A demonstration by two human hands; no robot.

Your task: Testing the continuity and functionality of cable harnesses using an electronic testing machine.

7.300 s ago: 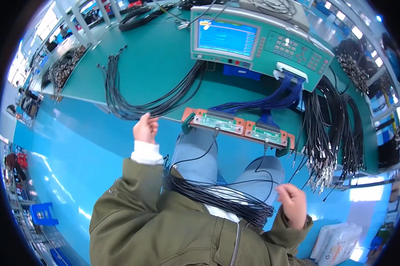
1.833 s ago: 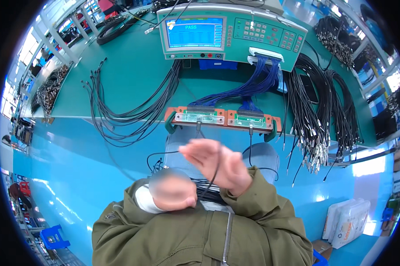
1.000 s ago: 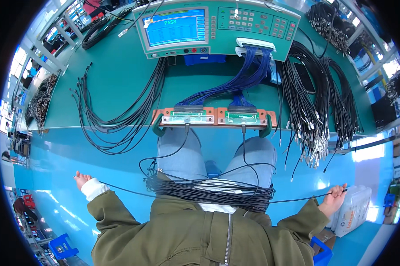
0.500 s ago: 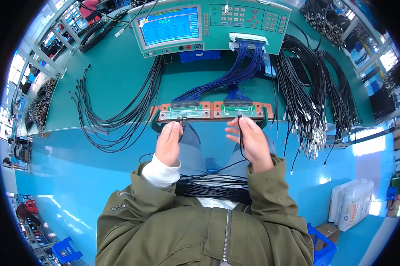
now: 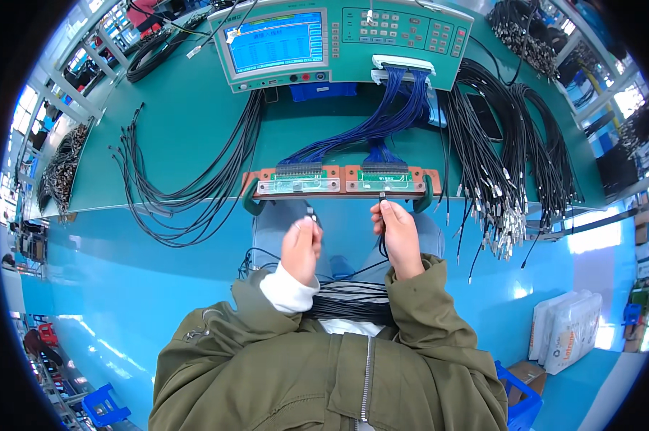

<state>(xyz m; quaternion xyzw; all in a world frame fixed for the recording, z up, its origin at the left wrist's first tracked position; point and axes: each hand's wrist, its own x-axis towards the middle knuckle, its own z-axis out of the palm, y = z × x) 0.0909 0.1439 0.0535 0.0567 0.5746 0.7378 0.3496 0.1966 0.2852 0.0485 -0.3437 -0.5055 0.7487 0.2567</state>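
My left hand (image 5: 301, 248) is closed on a black cable near its plug end (image 5: 311, 212), which points up below the left half of the test fixture (image 5: 342, 188). In my right hand (image 5: 399, 233) a second black cable is pinched, its small plug (image 5: 383, 195) just at the front edge of the fixture's right half. Whether that plug touches the fixture I cannot tell. A bundle of black cables (image 5: 350, 302) lies across my lap. Blue wires (image 5: 371, 131) run from the fixture to a green tester (image 5: 403, 32) with a lit screen (image 5: 278, 44).
Several black cables (image 5: 188, 190) hang over the table's front edge at left. At right, a thick bunch of cables with silvery ends (image 5: 508, 215) droops over the same edge. White sacks (image 5: 572, 334) and a blue crate (image 5: 522, 399) stand on the floor at right.
Both hands have drawn back from the fixture toward me, the left also moving right. Plug ends that were at the fixture's front are lower. The screen's large pass message has gone.
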